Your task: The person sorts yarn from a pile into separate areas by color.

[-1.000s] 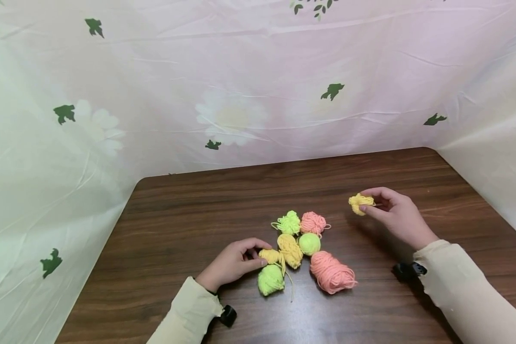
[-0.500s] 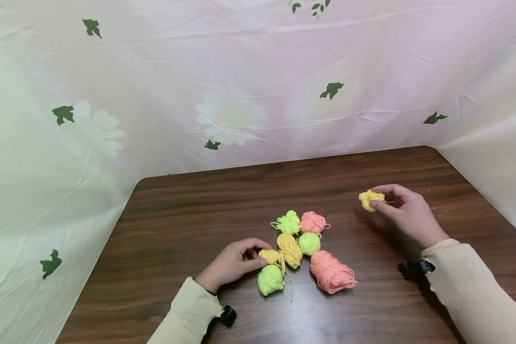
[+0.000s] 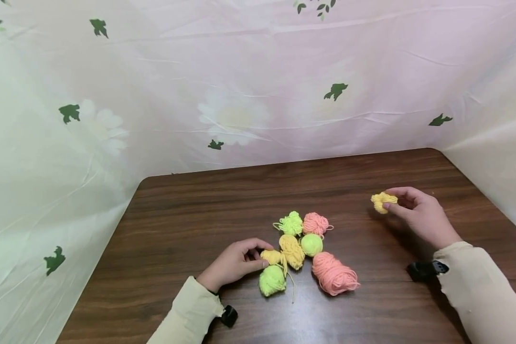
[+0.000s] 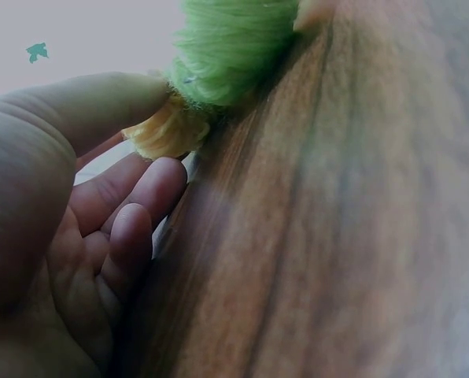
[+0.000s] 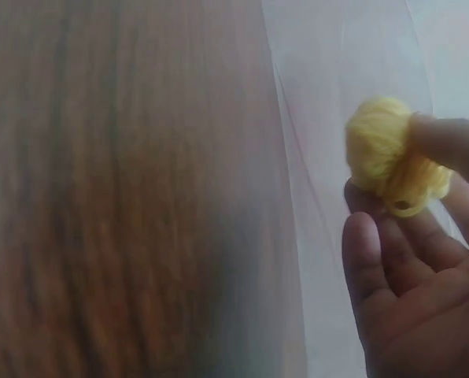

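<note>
Between thumb and fingers, the right hand (image 3: 425,215) pinches a small yellow yarn bundle (image 3: 383,202), held above the table's right side; the right wrist view shows the same bundle (image 5: 380,150) gripped by the hand (image 5: 423,276). The left hand (image 3: 236,263) pinches another yellow yarn bundle (image 3: 271,257) on the table. In the left wrist view this bundle (image 4: 170,134) is partly hidden by the thumb of the hand (image 4: 69,197), below a green ball (image 4: 230,47). A larger yellow bundle (image 3: 291,252) lies beside it, and a green ball (image 3: 272,280) in front.
Behind and right of the left hand lie a light green bundle (image 3: 291,223), a pink ball (image 3: 315,224), a round green ball (image 3: 311,245) and a large pink skein (image 3: 335,274). A patterned cloth (image 3: 249,71) stands behind the brown wooden table (image 3: 189,205).
The right hand has moved to the right, carrying the small yellow bundle. The left hand has stayed at its yellow bundle. The head view has shifted slightly.
</note>
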`<state>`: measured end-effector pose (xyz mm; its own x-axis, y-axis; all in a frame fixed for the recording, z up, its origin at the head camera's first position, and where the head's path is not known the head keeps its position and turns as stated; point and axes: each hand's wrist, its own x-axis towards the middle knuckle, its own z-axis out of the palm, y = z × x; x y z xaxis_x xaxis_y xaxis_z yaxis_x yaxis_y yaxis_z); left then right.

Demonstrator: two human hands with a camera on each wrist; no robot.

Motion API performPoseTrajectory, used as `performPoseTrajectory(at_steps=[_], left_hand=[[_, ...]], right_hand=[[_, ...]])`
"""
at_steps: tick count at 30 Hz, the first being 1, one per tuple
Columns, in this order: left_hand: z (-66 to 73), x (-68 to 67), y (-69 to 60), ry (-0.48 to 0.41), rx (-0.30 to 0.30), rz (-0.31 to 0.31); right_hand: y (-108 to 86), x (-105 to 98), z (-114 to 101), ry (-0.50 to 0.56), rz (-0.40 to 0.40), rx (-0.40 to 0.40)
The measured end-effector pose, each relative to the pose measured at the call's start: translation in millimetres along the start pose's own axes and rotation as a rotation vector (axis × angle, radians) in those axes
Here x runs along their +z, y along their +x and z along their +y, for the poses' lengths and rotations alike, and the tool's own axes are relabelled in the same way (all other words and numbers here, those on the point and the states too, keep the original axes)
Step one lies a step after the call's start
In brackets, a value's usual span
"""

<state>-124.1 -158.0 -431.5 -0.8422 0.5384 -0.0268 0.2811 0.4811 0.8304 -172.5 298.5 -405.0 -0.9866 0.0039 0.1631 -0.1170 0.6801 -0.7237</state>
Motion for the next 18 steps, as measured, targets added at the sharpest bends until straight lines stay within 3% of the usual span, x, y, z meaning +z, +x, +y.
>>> performPoseTrajectory(at_steps=[18], left_hand=[[-3.6, 1.7, 1.3, 0.024, -0.005, -0.001]], right_hand=[[1.6, 4, 15, 0.001, -0.119, 0.082]])
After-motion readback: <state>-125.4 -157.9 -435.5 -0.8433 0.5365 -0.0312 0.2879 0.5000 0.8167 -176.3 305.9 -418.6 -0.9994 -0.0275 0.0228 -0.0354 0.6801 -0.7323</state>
